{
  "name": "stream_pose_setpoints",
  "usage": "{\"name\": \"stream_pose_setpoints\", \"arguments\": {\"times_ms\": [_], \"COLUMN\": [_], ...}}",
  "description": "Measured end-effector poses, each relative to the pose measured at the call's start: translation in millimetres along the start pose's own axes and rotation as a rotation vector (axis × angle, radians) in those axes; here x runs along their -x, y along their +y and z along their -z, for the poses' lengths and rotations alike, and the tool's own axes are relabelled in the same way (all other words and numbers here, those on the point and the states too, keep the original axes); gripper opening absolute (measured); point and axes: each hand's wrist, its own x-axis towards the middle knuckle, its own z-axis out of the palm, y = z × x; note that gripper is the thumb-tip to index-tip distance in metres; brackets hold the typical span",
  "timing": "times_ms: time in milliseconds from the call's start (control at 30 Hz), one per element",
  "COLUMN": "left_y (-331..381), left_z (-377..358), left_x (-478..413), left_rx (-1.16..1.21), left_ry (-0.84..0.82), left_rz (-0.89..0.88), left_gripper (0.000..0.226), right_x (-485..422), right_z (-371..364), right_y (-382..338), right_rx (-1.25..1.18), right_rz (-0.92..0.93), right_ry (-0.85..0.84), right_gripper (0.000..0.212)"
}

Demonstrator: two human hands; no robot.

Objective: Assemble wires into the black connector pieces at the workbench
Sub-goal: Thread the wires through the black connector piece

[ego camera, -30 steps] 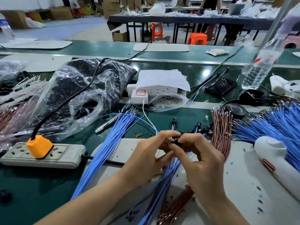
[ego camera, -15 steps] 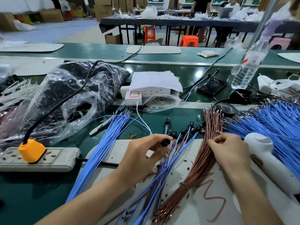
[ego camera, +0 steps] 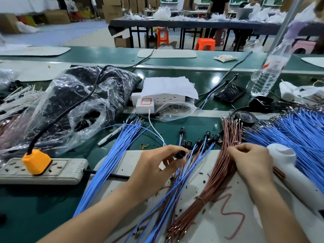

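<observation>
A workbench is shown from above a worker's two bare hands. A black connector (ego camera: 180, 153) is pinched between thumb and fingers of the left hand (ego camera: 154, 165), at the near centre, over the edge of a white mat (ego camera: 219, 218). Whether a wire is already seated in it cannot be told. The right hand (ego camera: 252, 162) is curled onto the brown wire bundle (ego camera: 229, 132), just right of centre. Its fingertips are closed among the strands, as if one were being picked out.

Just beyond the hands, a small fan of finished leads (ego camera: 199, 142) is laid out, each wire capped with a black connector; fewer than a dozen can be made out. Much is judged to be left. A loose blue wire bundle (ego camera: 112, 158) is spread to the left, and a far larger blue wire pile (ego camera: 289, 130) lies at the right. A clear bag of connectors (ego camera: 84, 102), well filled, sits at the far left. The work is therefore judged to be in its early part.
</observation>
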Motion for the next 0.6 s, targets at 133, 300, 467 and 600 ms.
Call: {"name": "stream_pose_setpoints", "arguments": {"times_ms": [133, 300, 467, 600], "left_y": [1.1, 6.5, 6.4, 5.7], "left_z": [0.9, 0.0, -1.0, -0.5], "left_x": [-0.7, -2.2, -2.7, -2.5], "left_rx": [0.002, 0.003, 0.011, 0.022], "left_ry": [-0.003, -0.053, -0.062, -0.085], "left_rz": [0.007, -0.053, -0.045, -0.024], "left_gripper": [0.021, 0.022, 0.018, 0.018], "right_x": [4.2, 15.5, 13.4, 16.4], "right_z": [2.6, -4.4, -2.8, -0.5], "right_y": [-7.3, -16.9, -16.9, -18.7], "right_rx": [-0.845, -0.901, -0.835, -0.695], "right_rz": [-0.189, 0.018, 0.065, 0.038], "right_ry": [-0.207, -0.177, -0.201, -0.422], "right_gripper": [0.042, 0.037, 0.035, 0.020]}}
